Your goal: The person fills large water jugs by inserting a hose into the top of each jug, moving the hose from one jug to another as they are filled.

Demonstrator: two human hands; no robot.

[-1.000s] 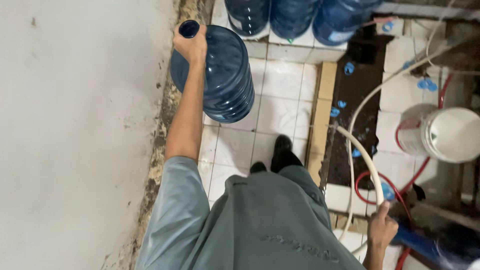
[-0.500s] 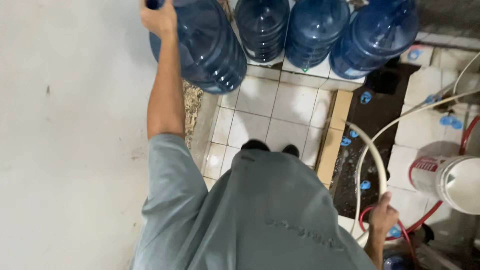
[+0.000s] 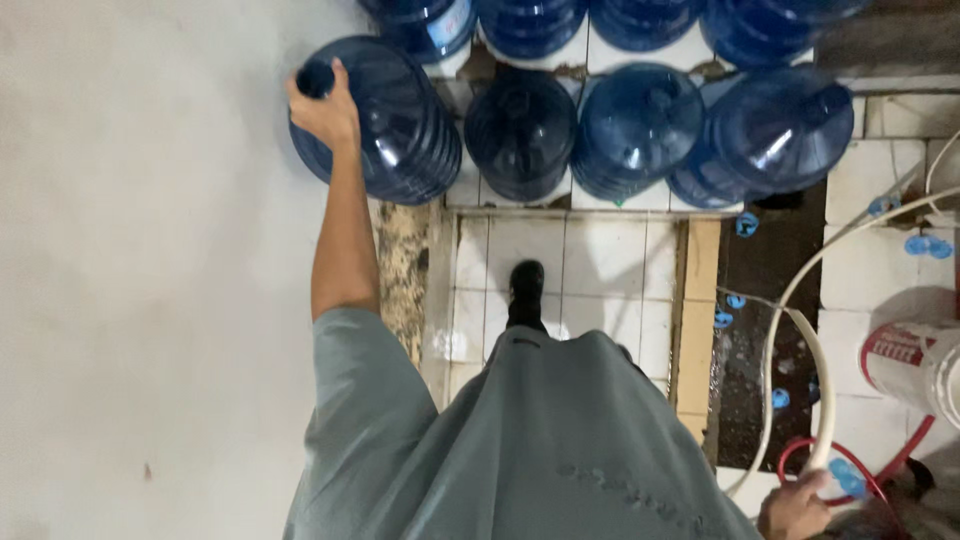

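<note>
while left hand (image 3: 325, 110) grips blue jug (image 3: 385, 125), right hand (image 3: 795, 505) on hose (image 3: 800, 330)

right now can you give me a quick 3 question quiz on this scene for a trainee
1. True or false: the left hand grips the big blue water jug at its neck.
2. What does the right hand hold? A) the white hose B) a blue cap C) the white bucket
3. Fill in: the person's dark shoe stands on white ____ floor.

Key
1. True; the hand wraps the neck, with the jug tilted beside the other blue jugs.
2. A; the hand is closed on the hose end at the lower right.
3. Tiled.
</note>
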